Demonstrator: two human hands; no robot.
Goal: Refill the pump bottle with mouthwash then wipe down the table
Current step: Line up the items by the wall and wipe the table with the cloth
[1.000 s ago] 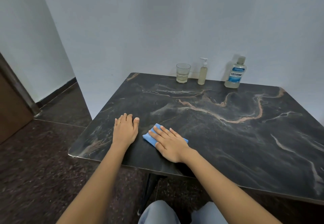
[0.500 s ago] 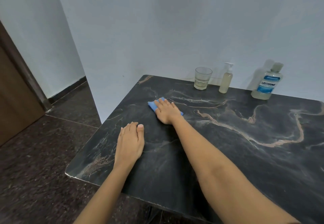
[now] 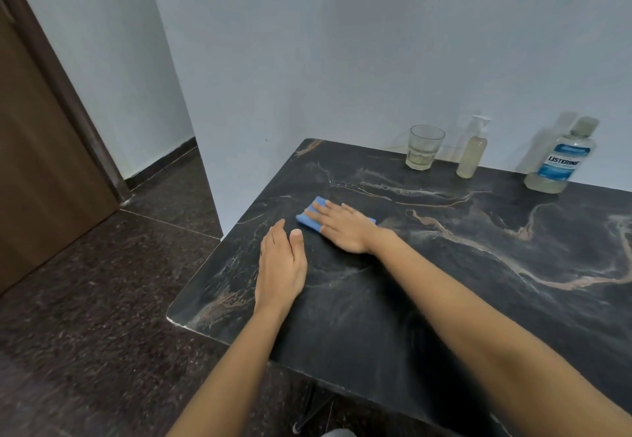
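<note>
The dark marble-patterned table [image 3: 444,300] stands against a pale wall [image 3: 342,43] over a dark speckled floor [image 3: 85,300]. On its left half lies a folded blue cloth [image 3: 313,212], and my right hand [image 3: 345,228] lies flat on it, fingers straight and slightly spread, pressing it onto the tabletop. Just beside it, nearer me, my left hand [image 3: 280,265] rests palm down on the bare tabletop, fingers straight and together, holding nothing. Along the back edge, well apart from the cloth, stand 3 containers: a glass tumbler [image 3: 424,147] with a little pale liquid, the pump bottle [image 3: 473,152] of yellowish liquid to its right, and further right a capped Listerine mouthwash bottle [image 3: 561,163] with pale liquid at its base. A brown door [image 3: 34,163] stands at far left.
</note>
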